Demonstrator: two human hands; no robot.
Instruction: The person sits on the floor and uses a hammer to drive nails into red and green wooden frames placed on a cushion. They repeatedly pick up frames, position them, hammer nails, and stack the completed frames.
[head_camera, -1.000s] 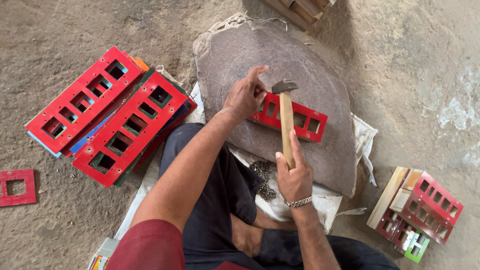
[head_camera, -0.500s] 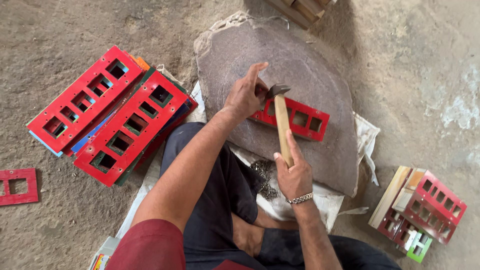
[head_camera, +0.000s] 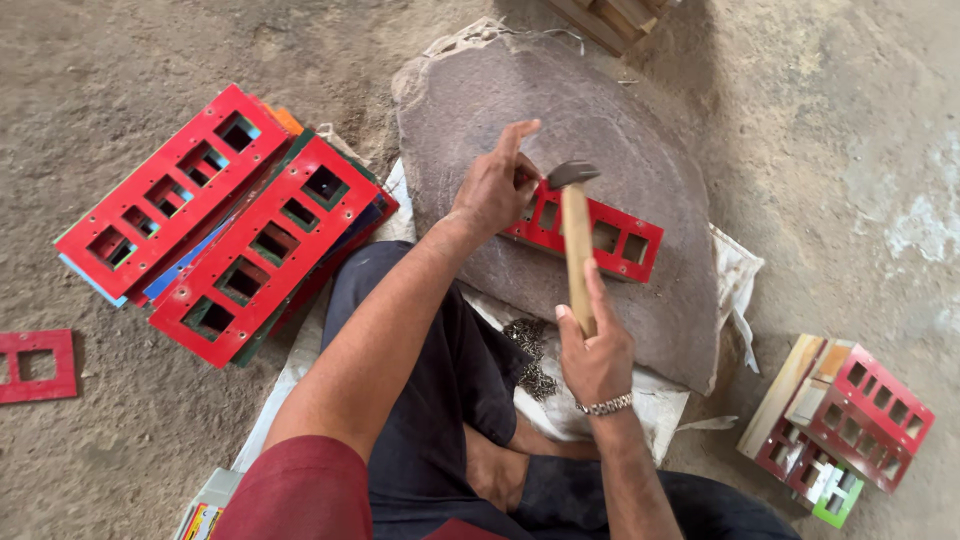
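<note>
A red frame (head_camera: 610, 236) with rectangular cut-outs lies on a large flat grey stone slab (head_camera: 600, 130). My left hand (head_camera: 492, 188) rests on the frame's left end, fingers pinched there, the index finger raised. My right hand (head_camera: 596, 354) grips the wooden handle of a hammer (head_camera: 574, 240). The hammer's metal head (head_camera: 572, 174) sits just above the frame, close to my left fingers. Whatever is pinched under the left fingers is hidden.
Two stacks of long red frames (head_camera: 225, 230) lie on the ground at my left, a single small red frame (head_camera: 37, 365) at the far left edge. A pile of coloured frames (head_camera: 840, 425) sits at the right. Small dark nails (head_camera: 530, 358) lie on white sacking near my knee.
The hammer swung down toward the frame and its head now sits slightly higher and left, near my left fingers. My left hand stayed on the frame's end.
</note>
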